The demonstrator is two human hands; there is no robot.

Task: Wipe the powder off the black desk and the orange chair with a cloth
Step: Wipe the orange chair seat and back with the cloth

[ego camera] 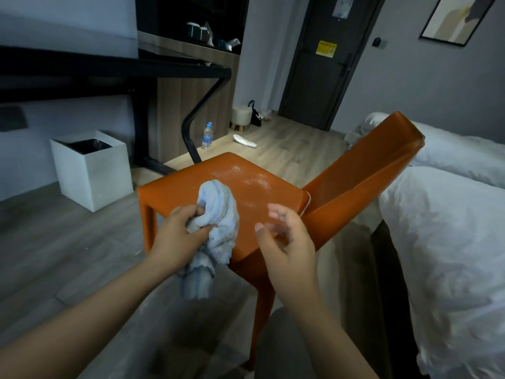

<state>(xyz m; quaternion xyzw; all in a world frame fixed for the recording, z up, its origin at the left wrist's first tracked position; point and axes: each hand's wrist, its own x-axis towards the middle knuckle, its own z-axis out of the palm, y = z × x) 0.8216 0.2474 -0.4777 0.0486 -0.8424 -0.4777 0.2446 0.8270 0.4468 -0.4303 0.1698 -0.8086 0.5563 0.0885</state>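
left hand: lower centre of frame. I see it clenched on the cloth, with thumb and fingers bunching the fabric.
cloth: pale blue and wadded. The upper part lies on the near-left part of the seat. The tail hangs below the hand, past the seat's front edge.
right hand: centre frame, just right of the cloth, holding nothing. The fingers are loose and slightly curled, thumb out. It sits over the seat's near corner, but I can't tell if it touches the seat.
chair: orange, mid-frame, with the seat toward me. The backrest rises to the right, next to the bed.
powder: white dusting on the far half of the seat, just beyond the cloth, not wiped.
desk: black, upper left of frame, well apart from both hands. I see the top edge-on, so I can't read its surface.
bin: white cube with a black liner, left of frame, on the floor near the desk leg.
bottle: clear with a blue cap, upright on the floor by the desk's angled leg, above the chair in frame.
bed: white bedding, right side of frame.
door: dark, top centre-right, with a yellow notice on it.
stool: small and white, left of the door, with a black bag just beside it.
slipper: white, on the floor right of the bottle.
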